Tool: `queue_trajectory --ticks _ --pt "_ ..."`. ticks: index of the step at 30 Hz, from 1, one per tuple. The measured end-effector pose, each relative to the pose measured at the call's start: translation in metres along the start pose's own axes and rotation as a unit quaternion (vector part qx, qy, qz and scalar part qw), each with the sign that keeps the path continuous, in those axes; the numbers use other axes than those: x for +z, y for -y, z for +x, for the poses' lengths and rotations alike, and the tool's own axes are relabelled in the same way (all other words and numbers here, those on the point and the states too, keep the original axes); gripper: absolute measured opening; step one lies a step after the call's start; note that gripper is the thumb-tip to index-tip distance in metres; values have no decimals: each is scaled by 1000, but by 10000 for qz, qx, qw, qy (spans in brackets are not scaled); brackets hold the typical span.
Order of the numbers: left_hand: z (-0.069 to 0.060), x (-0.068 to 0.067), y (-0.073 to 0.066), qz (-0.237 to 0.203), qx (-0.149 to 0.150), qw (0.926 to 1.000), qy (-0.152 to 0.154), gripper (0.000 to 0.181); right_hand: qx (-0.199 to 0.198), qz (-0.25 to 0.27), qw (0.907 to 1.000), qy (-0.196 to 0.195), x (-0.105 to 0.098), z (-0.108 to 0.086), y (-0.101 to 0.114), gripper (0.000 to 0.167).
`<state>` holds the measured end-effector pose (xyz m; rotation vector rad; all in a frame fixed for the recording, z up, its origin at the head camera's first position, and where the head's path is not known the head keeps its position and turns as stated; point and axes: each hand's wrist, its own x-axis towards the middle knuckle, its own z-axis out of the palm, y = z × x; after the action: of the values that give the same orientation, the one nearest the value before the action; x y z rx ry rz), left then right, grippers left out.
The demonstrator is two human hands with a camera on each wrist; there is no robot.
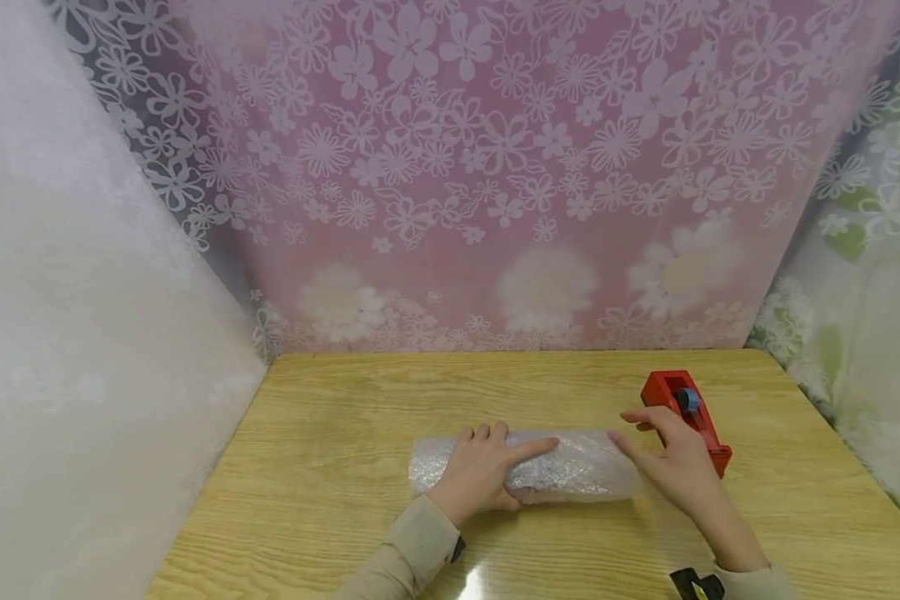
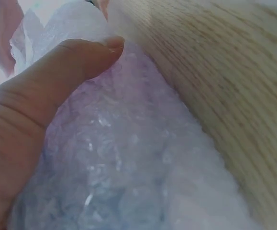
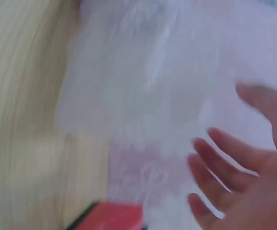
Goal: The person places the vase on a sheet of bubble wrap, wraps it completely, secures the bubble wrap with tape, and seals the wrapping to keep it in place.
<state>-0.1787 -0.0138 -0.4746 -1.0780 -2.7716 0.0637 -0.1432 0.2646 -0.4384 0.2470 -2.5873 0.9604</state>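
A roll of clear bubble wrap point(image 1: 581, 467) lies crosswise on the wooden table; a faint pinkish tint shows through it, but what is inside, if anything, cannot be made out. Over its left part, my left hand point(image 1: 480, 471) holds it down, thumb on the near side and fingers across the top, the index finger pointing along the roll. In the left wrist view the thumb point(image 2: 76, 62) presses on the bubbled plastic. By the right end is my right hand point(image 1: 675, 462), fingers spread and loosely bent, holding nothing. The right wrist view is blurred.
Just beyond my right hand stands a red tape dispenser point(image 1: 663, 387) with a small blue roll of tape point(image 1: 687, 401). Flowered cloth point(image 1: 532, 167) hangs behind the table point(image 1: 330, 400), with more hanging sheets at left and right.
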Motion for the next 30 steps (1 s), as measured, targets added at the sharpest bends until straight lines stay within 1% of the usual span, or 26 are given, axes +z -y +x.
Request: queue_trajectory --ticks 2,3,4,5,6,7,9,12,14,18,21,26,30 --pt "0 -1 0 -32 -11 10000 -4 110 19 -155 9970 -752 -7 -2 -14 23" --pt "0 -1 0 -41 -12 10000 -9 109 118 -275 9941 -1040 -11 -4 -22 18" --pt "0 -1 0 -49 -12 10000 -8 109 234 -382 9911 -1251 -14 -5 -29 15" --pt "-1 -1 -1 -69 -16 10000 -10 108 385 -515 9886 -1364 -18 -6 -36 14" --pt "-1 -2 -1 -78 -22 10000 -5 108 564 -631 9867 -1387 -21 -8 -43 15" --pt "-1 -2 -1 -94 -29 10000 3 108 753 -776 9850 -1345 -24 -9 -49 18" --pt "-1 -2 -1 -99 -41 9999 29 108 1165 -1002 9823 -1068 -29 -11 -60 27" --pt "-1 -2 -1 -80 -56 9999 66 108 1614 -1152 9779 -663 -33 -14 -71 38" --pt "-1 -2 -1 -72 -56 9999 82 108 1775 -1182 9755 -533 -33 -16 -76 43" --pt "0 -2 -1 -91 -46 9999 79 107 1973 -1209 9719 -435 -30 -18 -82 48" --pt "0 -2 -2 -95 -35 9999 82 107 2190 -1047 9695 -344 -27 -17 -86 50" --pt "0 -2 -2 -121 -42 9999 86 108 2549 -592 9648 -267 -25 -16 -92 53" --pt "0 -1 -2 -168 -43 9998 91 109 2611 -270 9647 -233 -27 -17 -96 51"
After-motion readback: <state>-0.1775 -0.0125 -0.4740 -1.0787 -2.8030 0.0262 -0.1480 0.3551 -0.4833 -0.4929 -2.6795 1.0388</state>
